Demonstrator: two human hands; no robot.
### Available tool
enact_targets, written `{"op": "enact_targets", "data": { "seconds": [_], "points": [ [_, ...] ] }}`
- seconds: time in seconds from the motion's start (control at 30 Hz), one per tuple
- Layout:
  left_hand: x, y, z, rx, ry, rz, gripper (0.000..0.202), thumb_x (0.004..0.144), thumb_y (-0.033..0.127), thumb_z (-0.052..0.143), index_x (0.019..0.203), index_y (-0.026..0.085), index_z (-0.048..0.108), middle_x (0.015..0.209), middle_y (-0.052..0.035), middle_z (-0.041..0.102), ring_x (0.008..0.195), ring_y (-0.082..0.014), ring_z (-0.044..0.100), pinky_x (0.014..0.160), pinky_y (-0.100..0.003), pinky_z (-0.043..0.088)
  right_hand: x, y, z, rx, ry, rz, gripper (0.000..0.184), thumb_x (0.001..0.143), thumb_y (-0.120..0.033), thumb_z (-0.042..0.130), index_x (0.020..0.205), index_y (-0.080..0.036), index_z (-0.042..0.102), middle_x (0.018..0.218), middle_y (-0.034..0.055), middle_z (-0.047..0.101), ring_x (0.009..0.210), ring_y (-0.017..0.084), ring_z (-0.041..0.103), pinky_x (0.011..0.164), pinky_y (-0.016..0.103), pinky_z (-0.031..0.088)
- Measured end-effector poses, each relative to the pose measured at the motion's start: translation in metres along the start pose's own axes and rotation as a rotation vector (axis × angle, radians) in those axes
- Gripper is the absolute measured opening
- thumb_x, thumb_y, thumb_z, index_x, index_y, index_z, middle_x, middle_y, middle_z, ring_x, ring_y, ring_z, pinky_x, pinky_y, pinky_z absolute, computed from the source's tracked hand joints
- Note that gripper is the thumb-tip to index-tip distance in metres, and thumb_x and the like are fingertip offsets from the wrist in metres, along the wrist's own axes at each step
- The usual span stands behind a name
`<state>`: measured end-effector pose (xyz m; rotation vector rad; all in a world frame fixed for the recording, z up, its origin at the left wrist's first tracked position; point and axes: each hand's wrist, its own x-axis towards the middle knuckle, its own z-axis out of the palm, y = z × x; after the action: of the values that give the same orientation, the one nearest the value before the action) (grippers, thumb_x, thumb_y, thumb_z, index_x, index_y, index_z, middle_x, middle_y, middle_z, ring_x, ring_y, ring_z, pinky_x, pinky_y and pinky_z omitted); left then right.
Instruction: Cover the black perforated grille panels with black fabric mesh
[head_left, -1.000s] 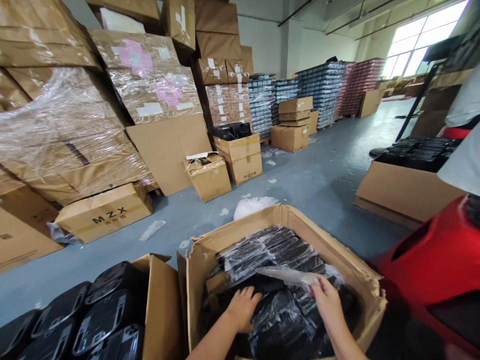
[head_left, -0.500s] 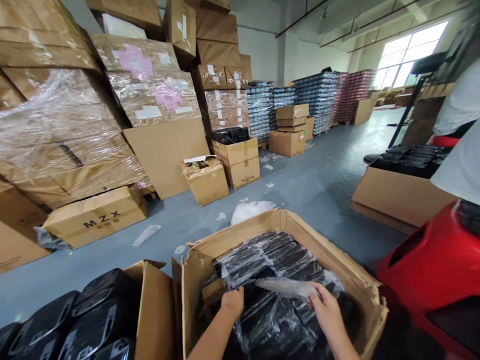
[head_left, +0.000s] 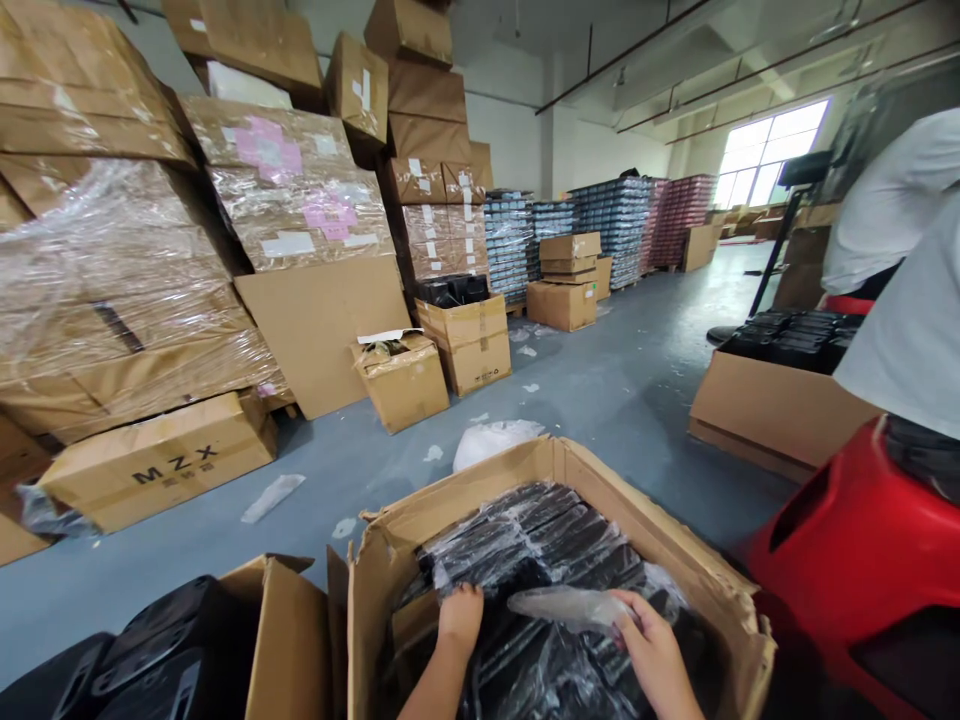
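Note:
In front of me stands an open cardboard box (head_left: 660,510) with worn, torn edges. Several flat black pieces (head_left: 570,515) in clear plastic lie packed in rows inside it. My left hand (head_left: 460,618) is in the box, its fingers curled over the near end of a plastic-wrapped black piece (head_left: 484,568); the fingertips are partly hidden. Pinched between the thumb and fingers of my right hand (head_left: 646,640) is a crumpled clear plastic bag (head_left: 566,606), held above the black pieces. The bag looks flat.
Left of the box, another carton (head_left: 289,640) holds black plastic shells (head_left: 161,650). A red plastic stool (head_left: 832,560) is at the right, beside a person in a white shirt (head_left: 900,300) and a carton of black parts (head_left: 780,405). Wrapped carton stacks (head_left: 120,290) line the left.
My left hand has moved forward onto the wrapped black piece. The right hand still holds the bag in nearly the same place. My view has tilted up and turned slightly right.

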<state>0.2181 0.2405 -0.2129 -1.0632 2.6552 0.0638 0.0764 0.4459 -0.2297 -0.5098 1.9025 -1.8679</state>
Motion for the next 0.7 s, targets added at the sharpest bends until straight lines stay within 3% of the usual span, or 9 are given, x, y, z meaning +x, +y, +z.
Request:
{"op": "enact_targets", "data": {
  "seconds": [0.2, 0.3, 0.4, 0.5, 0.57, 0.63, 0.7],
  "points": [
    [-0.008, -0.003, -0.008, -0.045, 0.059, 0.066, 0.034, 0.069, -0.001, 0.034, 0.076, 0.012, 0.065, 0.092, -0.0176, 0.061, 0.085, -0.0262, 0.059, 0.071, -0.040, 0.045, 0.000, 0.003, 0.003, -0.037, -0.009, -0.009, 0.027, 0.064, -0.038, 0.045, 0.075, -0.018, 0.059, 0.056, 0.0007, 0.059, 0.048, 0.017, 0.052, 0.047, 0.027, 0.043],
    [-0.011, -0.006, -0.017, -0.139, 0.116, 0.123, 0.028, 0.064, 0.001, 0.040, 0.071, 0.015, 0.063, 0.090, -0.0100, 0.062, 0.084, -0.0206, 0.059, 0.074, -0.032, 0.043, -0.001, 0.001, 0.004, -0.079, -0.003, -0.016, 0.028, 0.065, -0.036, 0.043, 0.077, -0.018, 0.060, 0.056, 0.0001, 0.059, 0.048, 0.016, 0.052, 0.048, 0.027, 0.043],
    [-0.014, -0.012, -0.032, -0.268, 0.228, 0.103, 0.018, 0.065, 0.009, 0.043, 0.063, 0.017, 0.058, 0.071, -0.0019, 0.061, 0.072, -0.0146, 0.057, 0.069, -0.024, 0.042, -0.002, -0.002, 0.005, -0.110, -0.034, -0.023, 0.027, 0.065, -0.033, 0.041, 0.075, -0.018, 0.060, 0.056, -0.0001, 0.059, 0.048, 0.016, 0.052, 0.049, 0.027, 0.043],
    [-0.016, -0.016, -0.050, -0.390, 0.386, -0.013, 0.021, 0.073, 0.015, 0.033, 0.062, 0.017, 0.052, 0.059, -0.0005, 0.054, 0.061, -0.0132, 0.052, 0.060, -0.023, 0.040, -0.008, -0.009, 0.008, -0.180, -0.165, -0.064, 0.023, 0.063, -0.028, 0.042, 0.070, -0.018, 0.061, 0.056, 0.0000, 0.060, 0.051, 0.017, 0.053, 0.052, 0.027, 0.042],
    [-0.019, -0.016, -0.060, -0.460, 0.456, -0.043, 0.020, 0.073, 0.014, 0.032, 0.073, 0.017, 0.052, 0.063, 0.0002, 0.053, 0.061, -0.0124, 0.051, 0.060, -0.021, 0.040, -0.014, -0.015, 0.012, -0.219, -0.312, -0.116, 0.020, 0.062, -0.025, 0.043, 0.066, -0.018, 0.062, 0.059, 0.0007, 0.061, 0.057, 0.017, 0.055, 0.057, 0.027, 0.042],
    [-0.022, -0.014, -0.066, -0.542, 0.452, 0.023, 0.027, 0.068, 0.008, 0.036, 0.087, 0.019, 0.052, 0.069, 0.0012, 0.055, 0.064, -0.0112, 0.052, 0.063, -0.020, 0.040, -0.019, -0.020, 0.016, -0.236, -0.455, -0.157, 0.020, 0.060, -0.022, 0.043, 0.063, -0.018, 0.062, 0.061, 0.0013, 0.062, 0.062, 0.017, 0.056, 0.060, 0.025, 0.042],
    [-0.025, -0.012, -0.068, -0.604, 0.401, 0.117, 0.038, 0.060, 0.001, 0.037, 0.087, 0.020, 0.055, 0.074, 0.0013, 0.057, 0.070, -0.0110, 0.054, 0.068, -0.020, 0.041, -0.021, -0.022, 0.018, -0.258, -0.532, -0.163, 0.020, 0.059, -0.020, 0.043, 0.063, -0.017, 0.062, 0.061, 0.0017, 0.062, 0.062, 0.017, 0.055, 0.058, 0.024, 0.041]
  ]
}}
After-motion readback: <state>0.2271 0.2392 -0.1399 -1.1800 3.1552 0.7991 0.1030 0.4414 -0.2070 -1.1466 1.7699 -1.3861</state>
